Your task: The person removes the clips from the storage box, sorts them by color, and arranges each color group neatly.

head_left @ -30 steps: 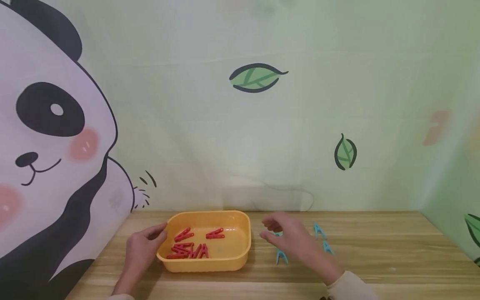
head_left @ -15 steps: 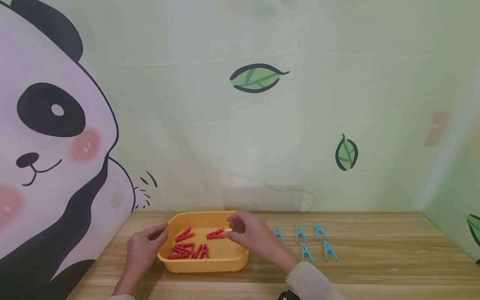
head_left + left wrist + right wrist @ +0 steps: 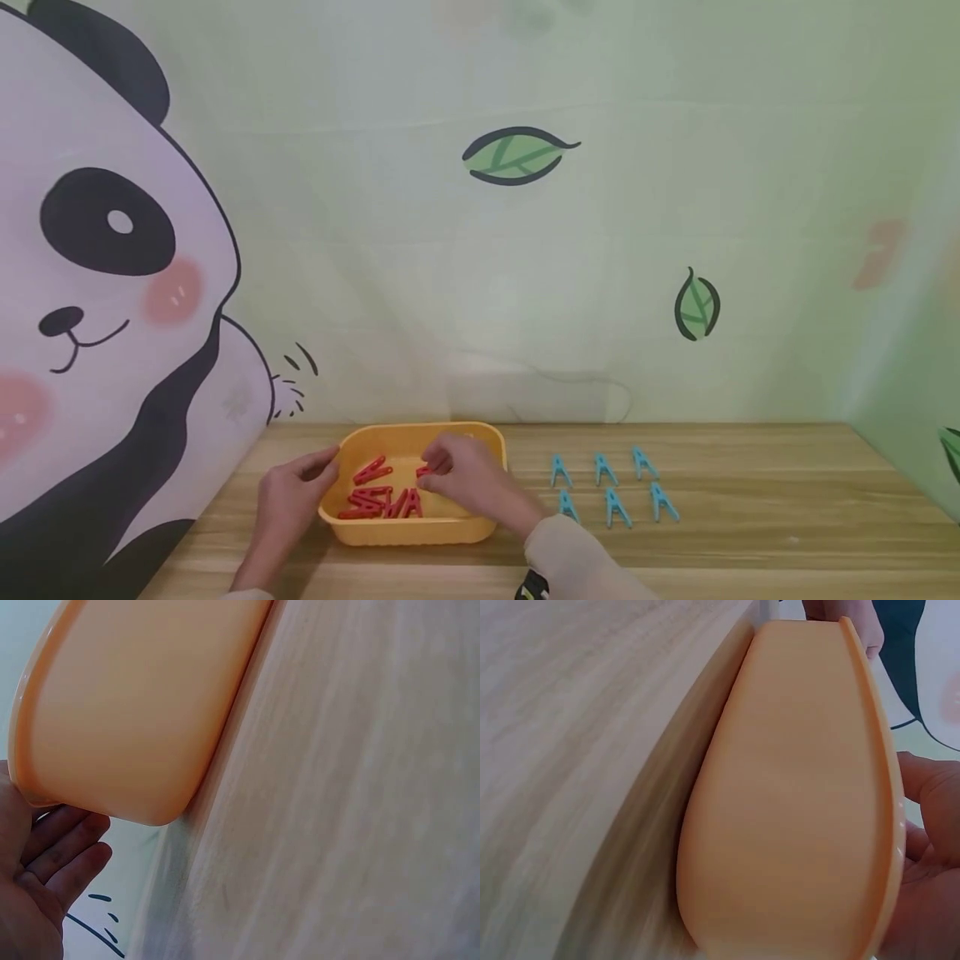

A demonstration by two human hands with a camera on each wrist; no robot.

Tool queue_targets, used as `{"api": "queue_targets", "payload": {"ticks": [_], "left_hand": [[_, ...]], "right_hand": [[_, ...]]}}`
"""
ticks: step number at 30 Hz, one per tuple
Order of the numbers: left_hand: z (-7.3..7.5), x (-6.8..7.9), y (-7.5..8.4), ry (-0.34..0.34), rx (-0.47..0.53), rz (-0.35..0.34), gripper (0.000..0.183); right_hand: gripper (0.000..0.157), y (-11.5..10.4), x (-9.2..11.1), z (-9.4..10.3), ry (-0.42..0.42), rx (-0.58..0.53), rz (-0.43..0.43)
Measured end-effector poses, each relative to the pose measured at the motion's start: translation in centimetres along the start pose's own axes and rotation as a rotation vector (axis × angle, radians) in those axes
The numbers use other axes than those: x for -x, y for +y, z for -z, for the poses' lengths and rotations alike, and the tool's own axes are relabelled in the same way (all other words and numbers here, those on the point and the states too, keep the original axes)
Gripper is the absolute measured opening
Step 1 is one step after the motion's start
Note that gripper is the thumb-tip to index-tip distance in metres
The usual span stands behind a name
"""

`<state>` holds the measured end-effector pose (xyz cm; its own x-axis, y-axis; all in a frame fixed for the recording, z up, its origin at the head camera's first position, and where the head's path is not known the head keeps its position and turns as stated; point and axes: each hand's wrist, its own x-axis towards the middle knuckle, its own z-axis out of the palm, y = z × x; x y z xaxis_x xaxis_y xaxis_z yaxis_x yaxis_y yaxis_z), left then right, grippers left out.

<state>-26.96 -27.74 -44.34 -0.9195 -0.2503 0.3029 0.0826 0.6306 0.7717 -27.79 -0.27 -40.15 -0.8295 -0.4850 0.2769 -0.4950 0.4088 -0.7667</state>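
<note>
While the left hand (image 3: 292, 495) stays at the left rim of the tray (image 3: 414, 532), loosely bent fingers touching it, the right hand (image 3: 470, 477) has moved left to a red peg (image 3: 423, 472) inside, thumb and fingers slightly parted about it; whether either grips is unclear.

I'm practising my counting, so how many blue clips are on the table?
6 blue clips show on the table, in two rows right of the yellow basin: back left, back middle, back right, front left, front middle, front right. More could hide behind the sleeve.
</note>
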Motion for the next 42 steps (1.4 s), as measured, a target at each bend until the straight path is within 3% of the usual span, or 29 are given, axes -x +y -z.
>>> {"api": "queue_targets", "payload": {"ticks": [5, 20, 27, 39, 42], "left_hand": [[-0.1, -0.1, 0.1, 0.004, -0.002, -0.003, 0.031], [-0.1, 0.1, 0.3, 0.011, -0.003, 0.002, 0.03], [-0.1, 0.1, 0.2, 0.02, 0.004, 0.004, 0.031], [0.0, 0.1, 0.3, 0.006, 0.001, 0.012, 0.031], [0.0, 0.1, 0.3, 0.003, 0.004, 0.018, 0.032]], "right_hand": [[0.023, 0.3, -0.9, -0.8, -0.022, 0.02, 0.007], [0.021, 1.3, -2.9, -2.5, -0.138, 0.082, -0.142], [0.021, 1.8, -3.1, -2.8, -0.156, 0.118, -0.132], [0.005, 1.7, -3.0, -3.0, -0.117, 0.175, -0.112], [0.009, 1.7, -3.1, -3.0, -0.116, 0.199, -0.114]]}}
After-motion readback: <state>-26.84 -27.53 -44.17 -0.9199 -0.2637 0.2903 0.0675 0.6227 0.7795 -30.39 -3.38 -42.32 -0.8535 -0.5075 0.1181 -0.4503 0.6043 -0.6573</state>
